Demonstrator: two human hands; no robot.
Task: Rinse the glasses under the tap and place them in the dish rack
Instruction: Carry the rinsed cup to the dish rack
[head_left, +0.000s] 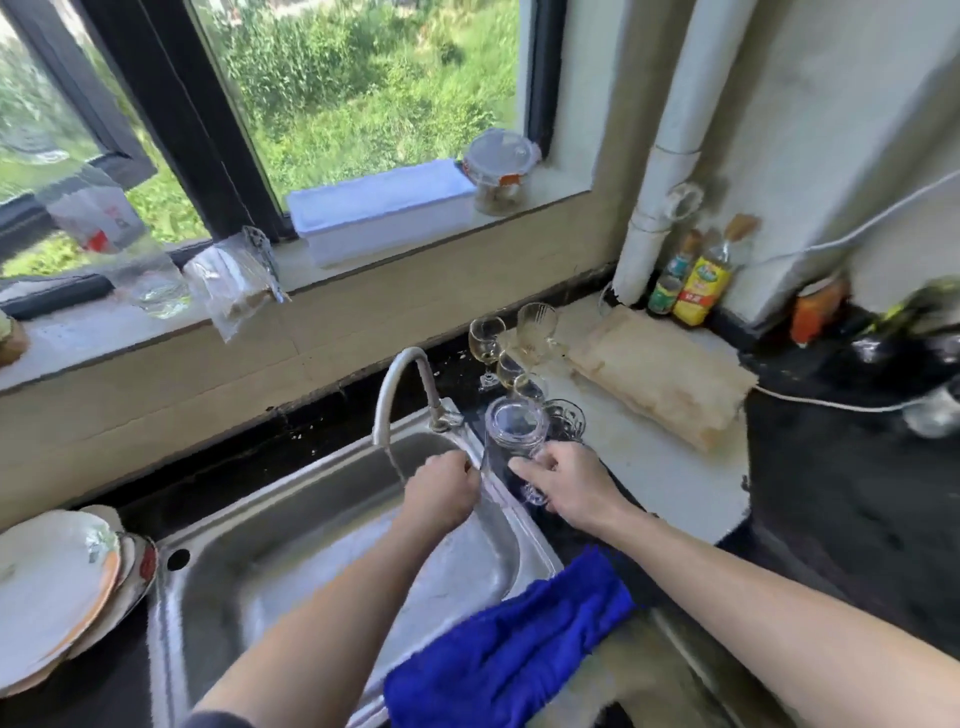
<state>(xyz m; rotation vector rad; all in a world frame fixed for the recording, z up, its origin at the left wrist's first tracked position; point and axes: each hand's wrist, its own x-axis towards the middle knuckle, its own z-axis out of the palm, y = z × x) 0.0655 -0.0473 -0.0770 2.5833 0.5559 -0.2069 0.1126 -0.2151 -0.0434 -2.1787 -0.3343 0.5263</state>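
My right hand (569, 483) grips a clear tumbler glass (514, 434) over the right rim of the steel sink (291, 525), its mouth facing up toward me. My left hand (441, 491) sits just left of the glass with curled fingers, close to its side; whether it touches the glass is unclear. A thin stream of water runs from the white tap (402, 384) into the basin beside my left hand. Behind the held glass stand a cut-glass tumbler (566, 421) and three stemmed wine glasses (488, 343) on the counter.
A blue cloth (514, 644) lies over the sink's front right corner. Stacked plates (57, 587) sit at the left. A tan cloth (660, 374) lies on the white mat at the right, with bottles (701, 280) in the corner and dark cookware (909, 358) at the far right.
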